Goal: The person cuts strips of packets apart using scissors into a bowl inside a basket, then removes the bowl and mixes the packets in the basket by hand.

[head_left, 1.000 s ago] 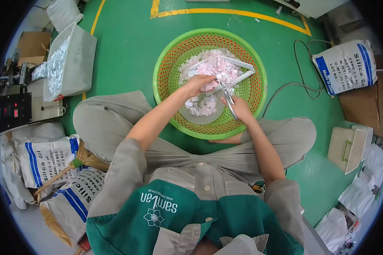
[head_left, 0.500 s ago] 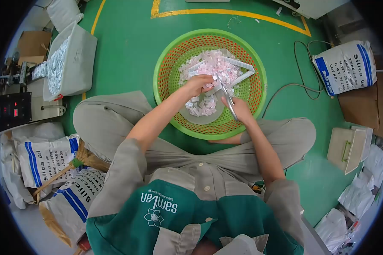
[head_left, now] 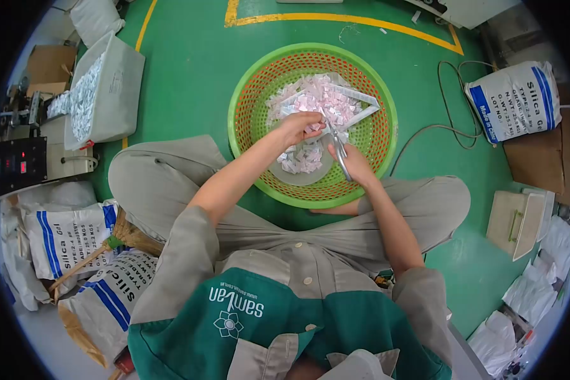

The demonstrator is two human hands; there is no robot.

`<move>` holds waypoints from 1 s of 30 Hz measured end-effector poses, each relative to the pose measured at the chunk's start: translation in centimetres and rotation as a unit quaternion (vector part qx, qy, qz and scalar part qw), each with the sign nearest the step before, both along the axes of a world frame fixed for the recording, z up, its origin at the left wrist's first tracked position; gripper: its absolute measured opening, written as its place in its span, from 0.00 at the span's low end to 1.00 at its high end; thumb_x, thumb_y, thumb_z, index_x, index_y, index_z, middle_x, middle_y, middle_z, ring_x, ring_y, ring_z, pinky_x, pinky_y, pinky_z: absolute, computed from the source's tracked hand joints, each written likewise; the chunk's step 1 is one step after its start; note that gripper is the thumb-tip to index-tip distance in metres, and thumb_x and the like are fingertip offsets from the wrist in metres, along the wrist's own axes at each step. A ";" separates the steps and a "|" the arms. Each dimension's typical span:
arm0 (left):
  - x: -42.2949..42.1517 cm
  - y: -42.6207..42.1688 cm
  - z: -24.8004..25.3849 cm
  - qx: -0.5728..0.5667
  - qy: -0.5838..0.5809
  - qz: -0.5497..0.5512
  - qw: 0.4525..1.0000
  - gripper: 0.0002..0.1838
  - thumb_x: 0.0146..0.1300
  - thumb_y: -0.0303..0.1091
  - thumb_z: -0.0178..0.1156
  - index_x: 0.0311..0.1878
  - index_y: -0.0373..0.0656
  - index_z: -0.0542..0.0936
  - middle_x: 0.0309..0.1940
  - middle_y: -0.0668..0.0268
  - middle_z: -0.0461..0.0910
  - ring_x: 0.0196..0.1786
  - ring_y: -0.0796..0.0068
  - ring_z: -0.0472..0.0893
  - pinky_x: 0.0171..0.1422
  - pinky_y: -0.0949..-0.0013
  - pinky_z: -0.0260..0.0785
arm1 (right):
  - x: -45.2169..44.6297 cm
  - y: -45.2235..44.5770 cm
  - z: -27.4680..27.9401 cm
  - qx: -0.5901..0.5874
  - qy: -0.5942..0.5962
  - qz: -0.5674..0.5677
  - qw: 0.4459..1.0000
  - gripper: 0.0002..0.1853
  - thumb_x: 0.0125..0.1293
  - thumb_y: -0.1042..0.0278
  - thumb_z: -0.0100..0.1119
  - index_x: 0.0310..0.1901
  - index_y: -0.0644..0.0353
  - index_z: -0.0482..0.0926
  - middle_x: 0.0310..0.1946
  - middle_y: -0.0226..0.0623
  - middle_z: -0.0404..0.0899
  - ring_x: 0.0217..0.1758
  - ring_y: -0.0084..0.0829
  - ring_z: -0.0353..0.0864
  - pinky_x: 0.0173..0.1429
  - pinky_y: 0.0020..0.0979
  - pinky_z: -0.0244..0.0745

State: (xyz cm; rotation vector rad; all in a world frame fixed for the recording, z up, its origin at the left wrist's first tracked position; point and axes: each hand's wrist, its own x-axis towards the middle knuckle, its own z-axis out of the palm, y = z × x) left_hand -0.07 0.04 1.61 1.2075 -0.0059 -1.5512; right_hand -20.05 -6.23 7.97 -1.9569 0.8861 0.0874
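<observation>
Two bare hands work over one wide, round, lime-green plastic basket (head_left: 232, 126) with red showing through its mesh. That basket sits on the floor between the person's crossed legs, probably so both forearms can reach inward easily and small pieces drop within its wall. A loose heap of small pink-and-white packets (head_left: 326, 99) fills the basket's far middle; a smaller pile of like packets (head_left: 303, 159) lies in its near part, over a pale, rounded translucent liner. One folded, narrow white strip (head_left: 363, 114) angles toward the basket's right side.

Above the basket's centre, the left hand (head_left: 302, 126) has its thumb and fingers closed in a pinch on pale packet material; at this size I cannot tell whether it is one packet or several joined. The right hand (head_left: 350, 161), over the basket's near right, grips a pair of silver metal scissors (head_left: 339, 147), fingers wrapped about the handles, blades aimed away from the body at the left fingertips, presumably to keep the blades beside the pinched piece.
</observation>
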 end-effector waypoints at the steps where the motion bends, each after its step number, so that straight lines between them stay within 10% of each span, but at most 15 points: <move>1: -0.1 0.1 0.3 -0.004 -0.011 -0.008 1.000 0.13 0.67 0.32 0.55 0.52 0.40 0.74 0.45 0.62 0.79 0.50 0.70 0.79 0.48 0.71 0.77 | -0.1 -0.2 -0.4 -0.010 0.037 0.000 0.999 0.38 0.59 0.31 0.50 0.37 0.70 0.79 0.29 0.58 0.78 0.37 0.53 0.80 0.44 0.45 0.72; 10: 0.9 -0.3 -0.3 -0.032 0.041 0.051 0.997 0.14 0.69 0.31 0.52 0.56 0.38 0.70 0.49 0.58 0.76 0.49 0.66 0.79 0.48 0.67 0.79 | -0.9 -1.1 -1.8 -0.071 0.055 -0.081 0.993 0.34 0.57 0.34 0.58 0.28 0.68 0.79 0.19 0.50 0.76 0.25 0.44 0.78 0.34 0.41 0.70; 19: 0.7 -0.9 -3.2 0.041 0.168 0.167 0.971 0.09 0.66 0.29 0.57 0.48 0.40 0.73 0.44 0.60 0.77 0.47 0.65 0.80 0.52 0.63 0.79 | -0.7 0.1 -1.5 -0.062 0.087 -0.023 0.994 0.44 0.54 0.29 0.56 0.44 0.76 0.74 0.46 0.62 0.72 0.50 0.55 0.75 0.55 0.45 0.70; 22: -0.2 -0.7 -2.6 0.043 0.167 0.116 0.978 0.08 0.66 0.29 0.57 0.46 0.41 0.75 0.44 0.61 0.77 0.47 0.67 0.80 0.52 0.65 0.79 | -0.5 0.9 -2.6 -0.198 -0.024 -0.062 0.978 0.37 0.56 0.32 0.57 0.30 0.72 0.77 0.26 0.54 0.76 0.31 0.47 0.78 0.40 0.42 0.71; 30: -0.6 -0.7 -1.5 -0.009 0.140 0.063 0.988 0.13 0.68 0.28 0.51 0.54 0.41 0.72 0.47 0.61 0.77 0.51 0.68 0.79 0.50 0.69 0.78 | -0.3 -1.1 -0.4 -0.020 0.102 -0.067 0.992 0.38 0.54 0.30 0.56 0.35 0.69 0.79 0.26 0.55 0.78 0.35 0.51 0.81 0.41 0.43 0.73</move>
